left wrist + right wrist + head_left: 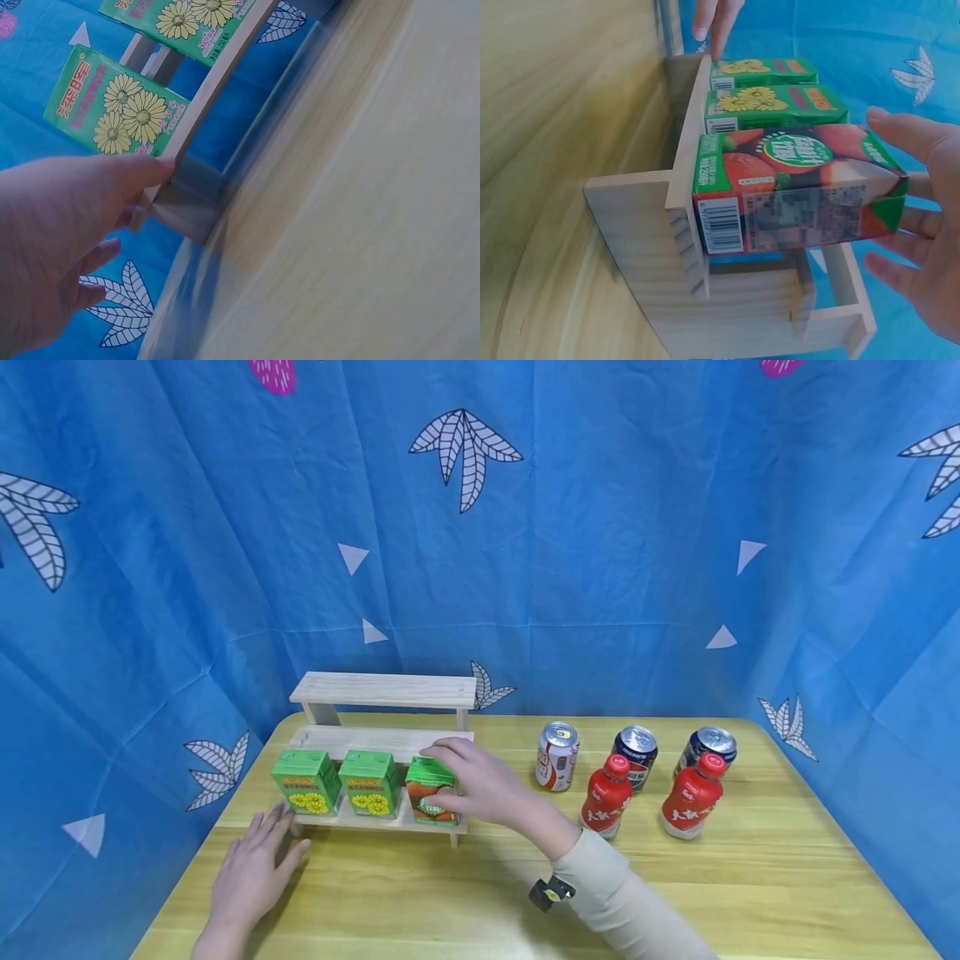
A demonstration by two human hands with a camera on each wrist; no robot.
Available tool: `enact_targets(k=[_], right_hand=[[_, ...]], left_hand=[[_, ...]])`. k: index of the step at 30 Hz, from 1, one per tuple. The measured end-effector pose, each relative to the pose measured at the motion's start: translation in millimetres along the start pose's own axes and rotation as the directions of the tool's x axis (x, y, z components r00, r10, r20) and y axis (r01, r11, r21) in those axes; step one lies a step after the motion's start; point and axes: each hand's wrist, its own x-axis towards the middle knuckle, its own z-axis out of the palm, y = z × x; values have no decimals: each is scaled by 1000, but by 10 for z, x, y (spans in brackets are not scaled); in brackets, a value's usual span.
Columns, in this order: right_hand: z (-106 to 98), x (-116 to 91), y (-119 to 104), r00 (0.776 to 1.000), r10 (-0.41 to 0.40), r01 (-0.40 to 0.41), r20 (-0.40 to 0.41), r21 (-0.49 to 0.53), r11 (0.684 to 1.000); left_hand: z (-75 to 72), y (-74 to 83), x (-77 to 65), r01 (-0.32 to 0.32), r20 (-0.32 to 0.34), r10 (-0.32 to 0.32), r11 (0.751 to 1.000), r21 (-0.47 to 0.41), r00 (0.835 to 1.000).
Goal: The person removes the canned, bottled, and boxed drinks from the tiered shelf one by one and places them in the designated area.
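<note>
On the lowest step of a small wooden rack [390, 687] stand two green drink boxes with yellow flowers, one at the left [307, 783] and one in the middle [370, 785]. At its right end stands a strawberry-pictured juice box [802, 172]. My right hand [480, 785] is spread around the upper part of this box, thumb in front and fingers over the top; in the right wrist view a small gap shows beside the thumb. At the rack's front left corner, my left hand [251, 868] rests with loosely extended fingers, a fingertip at the wood.
Right of the rack stand a white-and-red can [557, 758], two dark blue cans [636, 752] and two red-and-white bottles [606, 797] on the wooden table [795, 877]. A blue patterned curtain [600, 527] hangs behind and at both sides.
</note>
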Motion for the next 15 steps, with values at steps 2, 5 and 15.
enact_targets(k=[2,5,15], right_hand=[[23,26,-7,1000,17,-17,10,0,1000],[51,53,-18,999,39,-39,15,-3,999],[177,101,15,997,78,-76,19,-79,994]], left_hand=[[5,-1,-2,0,-3,0,1000,-1,1000],[13,-6,-2,0,-3,0,1000,-1,1000],[10,-10,3,-1,10,1,1000,2,1000]])
